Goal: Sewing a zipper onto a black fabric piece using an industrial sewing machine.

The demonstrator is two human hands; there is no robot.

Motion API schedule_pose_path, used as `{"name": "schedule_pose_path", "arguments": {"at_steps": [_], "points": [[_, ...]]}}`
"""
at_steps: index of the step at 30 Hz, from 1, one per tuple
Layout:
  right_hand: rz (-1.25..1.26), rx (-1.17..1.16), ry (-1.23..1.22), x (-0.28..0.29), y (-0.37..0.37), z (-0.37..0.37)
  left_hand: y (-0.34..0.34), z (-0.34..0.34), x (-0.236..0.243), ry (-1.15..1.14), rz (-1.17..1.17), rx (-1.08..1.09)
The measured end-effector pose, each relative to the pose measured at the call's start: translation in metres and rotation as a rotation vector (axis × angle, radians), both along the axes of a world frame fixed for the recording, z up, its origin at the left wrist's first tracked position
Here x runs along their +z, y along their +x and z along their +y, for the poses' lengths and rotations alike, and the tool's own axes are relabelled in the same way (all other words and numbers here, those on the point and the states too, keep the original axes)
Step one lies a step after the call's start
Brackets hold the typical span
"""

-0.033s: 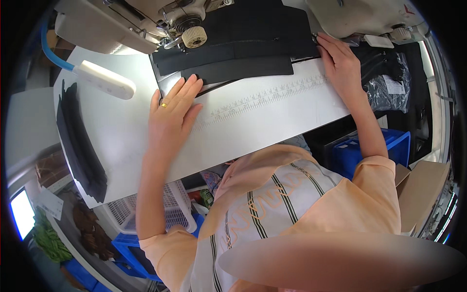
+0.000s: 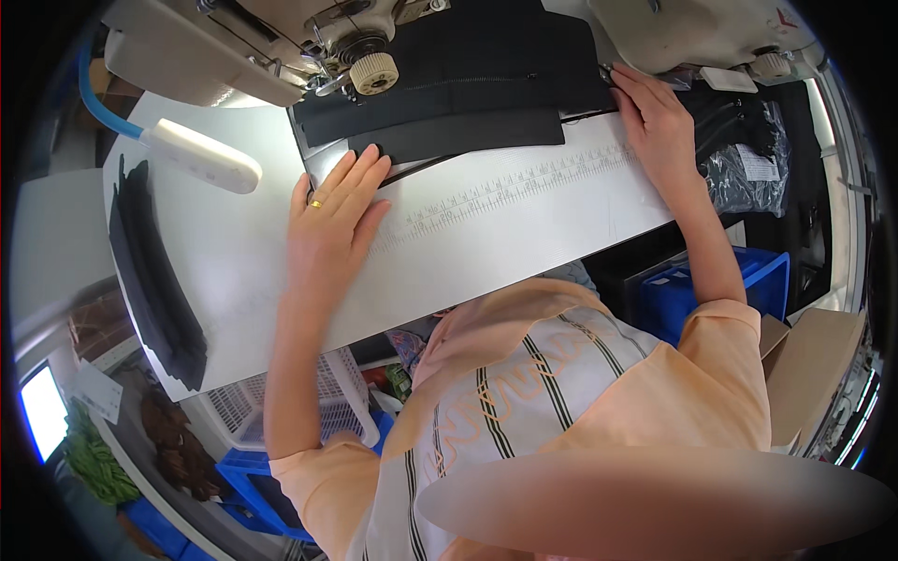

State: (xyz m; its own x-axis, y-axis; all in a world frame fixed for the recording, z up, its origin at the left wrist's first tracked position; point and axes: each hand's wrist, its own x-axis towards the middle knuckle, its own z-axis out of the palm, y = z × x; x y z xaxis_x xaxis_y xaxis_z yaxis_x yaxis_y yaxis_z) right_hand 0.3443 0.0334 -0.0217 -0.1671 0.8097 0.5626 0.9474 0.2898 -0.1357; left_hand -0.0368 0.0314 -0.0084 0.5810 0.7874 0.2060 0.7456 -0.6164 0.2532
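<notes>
i see a white table [image 2: 449, 271] marked with a ruler scale [image 2: 505, 194], blue crates [image 2: 767, 280] and a white basket [image 2: 245, 411] lower down. the black fabric [image 2: 486, 126], matte and layered, lies beneath the sewing machine [image 2: 187, 56]. the left hand [image 2: 329, 220], fingers loosely spread, rests at its near edge; the right hand [image 2: 657, 123] is at its right end, whether pinching i can't tell.

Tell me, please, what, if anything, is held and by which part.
The left hand holds nothing; whether the right hand grips the black fabric at its right edge cannot be told.
</notes>
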Motion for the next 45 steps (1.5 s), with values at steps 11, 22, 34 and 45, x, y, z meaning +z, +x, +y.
{"name": "schedule_pose_path", "arguments": {"at_steps": [11, 22, 34, 45], "points": [[-0.022, 0.096, 0.073, 0.092, 0.002, -0.027, 0.001, 0.037, 0.003, 0.262, -0.232, 0.07], [0.411, 0.348, -0.636, 0.044, -0.069, 0.047, 0.075, 0.051, -0.018, 0.312, -0.257, -0.105], [0.473, 0.422, -1.125, 0.059, -0.099, 0.12, 0.076, 0.053, -0.02, 0.369, -0.292, -0.122], [0.392, 0.373, -1.183, 0.055, -0.104, 0.128, 0.076, 0.052, -0.02, 0.393, -0.302, -0.115]]}}
